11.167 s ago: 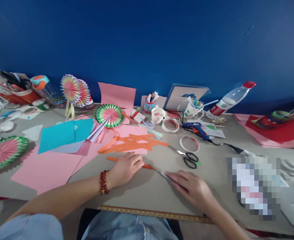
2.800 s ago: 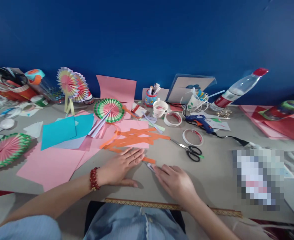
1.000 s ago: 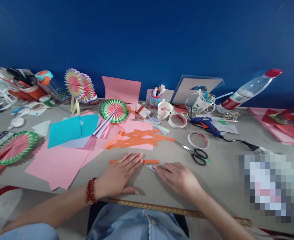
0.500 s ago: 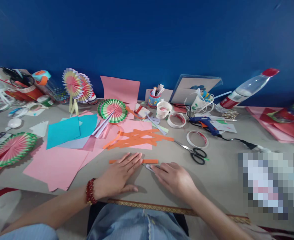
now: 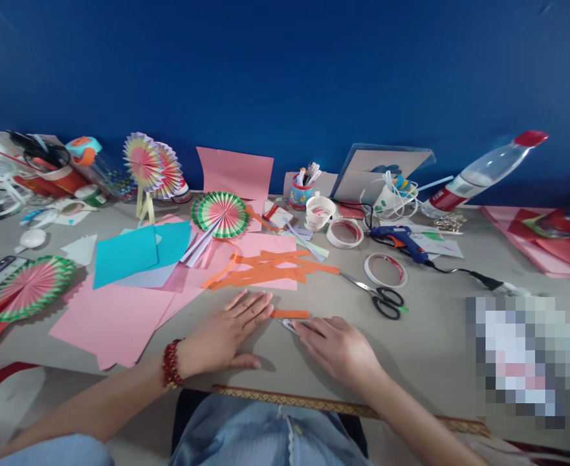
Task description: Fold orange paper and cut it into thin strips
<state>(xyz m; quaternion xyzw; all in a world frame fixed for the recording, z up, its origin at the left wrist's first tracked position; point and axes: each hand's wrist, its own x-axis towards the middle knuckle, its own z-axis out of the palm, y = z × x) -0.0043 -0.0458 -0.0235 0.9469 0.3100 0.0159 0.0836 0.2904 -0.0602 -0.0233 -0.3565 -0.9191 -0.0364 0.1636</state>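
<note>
My left hand (image 5: 226,330) lies flat on the grey table, fingers stretched over an orange paper strip (image 5: 290,314) whose right end sticks out past the fingertips. My right hand (image 5: 339,346) rests just to the right, its fingers closed on a small silvery tool (image 5: 288,325) whose tip touches the table near the strip. A pile of cut orange strips (image 5: 270,268) sits on pink paper just beyond both hands.
Black-handled scissors (image 5: 379,299), tape rolls (image 5: 385,270), a blue glue gun (image 5: 401,238) and a bottle (image 5: 483,169) lie to the right. Pink sheets (image 5: 114,320), blue paper (image 5: 134,252) and folded paper fans (image 5: 219,213) fill the left. A ruler (image 5: 338,406) runs along the near edge.
My left hand has slid a little left and toward me along the orange strip, now covering its left end. The right hand and tool have stayed in place.
</note>
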